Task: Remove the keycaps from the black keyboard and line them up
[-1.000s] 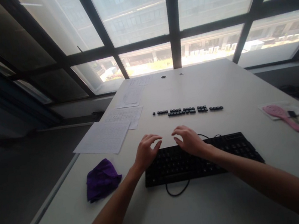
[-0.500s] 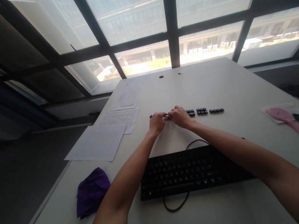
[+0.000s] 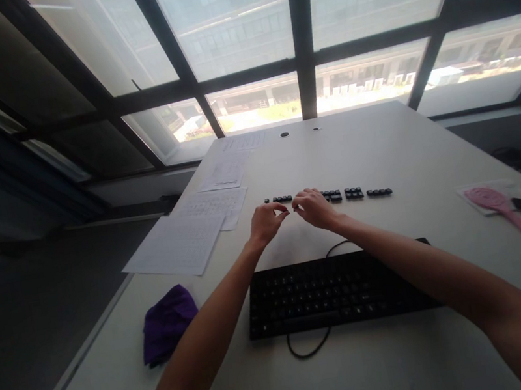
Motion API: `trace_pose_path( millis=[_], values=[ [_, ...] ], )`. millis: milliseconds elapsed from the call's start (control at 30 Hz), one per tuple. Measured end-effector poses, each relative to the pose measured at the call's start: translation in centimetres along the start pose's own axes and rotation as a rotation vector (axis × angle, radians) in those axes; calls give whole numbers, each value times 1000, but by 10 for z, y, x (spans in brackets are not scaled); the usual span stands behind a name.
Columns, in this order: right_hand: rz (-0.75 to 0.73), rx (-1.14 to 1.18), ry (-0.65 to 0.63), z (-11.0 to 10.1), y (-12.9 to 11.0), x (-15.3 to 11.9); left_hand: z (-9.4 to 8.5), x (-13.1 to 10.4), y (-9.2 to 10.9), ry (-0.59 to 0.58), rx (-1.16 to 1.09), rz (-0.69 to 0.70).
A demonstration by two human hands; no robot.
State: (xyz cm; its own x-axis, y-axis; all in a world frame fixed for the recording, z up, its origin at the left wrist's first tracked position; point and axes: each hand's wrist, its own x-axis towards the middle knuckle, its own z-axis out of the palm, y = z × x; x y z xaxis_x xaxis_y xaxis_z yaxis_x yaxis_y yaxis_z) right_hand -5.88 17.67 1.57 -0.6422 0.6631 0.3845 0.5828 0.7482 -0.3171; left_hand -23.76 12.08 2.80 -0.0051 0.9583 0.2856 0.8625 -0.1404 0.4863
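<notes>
My left hand (image 3: pixel 266 222) is just in front of a row of small black keycaps (image 3: pixel 282 199), its thumb and forefinger pinched at a small dark piece too tiny to name. A short gap to the right, my right hand (image 3: pixel 311 208) has its fingertips bent together over something small and dark, which I cannot make out. More black keycaps (image 3: pixel 354 193) stand in short groups to the right of that hand. Nearer to me lies a black keyboard (image 3: pixel 316 295), partly covered by my right forearm.
On the white table (image 3: pixel 361 146), printed papers (image 3: pixel 179 244) lie along the left side. A purple cloth (image 3: pixel 168 325) sits beside my left forearm. At the right, a pink hairbrush (image 3: pixel 496 204) rests partly on a white sheet. A cable loops out from the keyboard.
My left hand has drawn back and left, away from my right hand, uncovering keycaps behind it. The two hands' fingertips were close together before. The view has shifted slightly.
</notes>
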Motion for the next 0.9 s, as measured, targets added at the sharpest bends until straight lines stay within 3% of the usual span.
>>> trace_pose_path(
  millis=[167,333,467,900],
  values=[
    [-34,384,91,-22,-44,-63,-31,-81,18,-31,-142,70],
    [-6,562,35,-18,-77,-122,-34,-136,31,-128,-290,101],
    [13,589,16,-10,-84,-137,-29,-146,34,-152,-310,103],
    [-31,527,14,-2,-82,-142,-13,-150,31,-136,-309,142]
  ],
)
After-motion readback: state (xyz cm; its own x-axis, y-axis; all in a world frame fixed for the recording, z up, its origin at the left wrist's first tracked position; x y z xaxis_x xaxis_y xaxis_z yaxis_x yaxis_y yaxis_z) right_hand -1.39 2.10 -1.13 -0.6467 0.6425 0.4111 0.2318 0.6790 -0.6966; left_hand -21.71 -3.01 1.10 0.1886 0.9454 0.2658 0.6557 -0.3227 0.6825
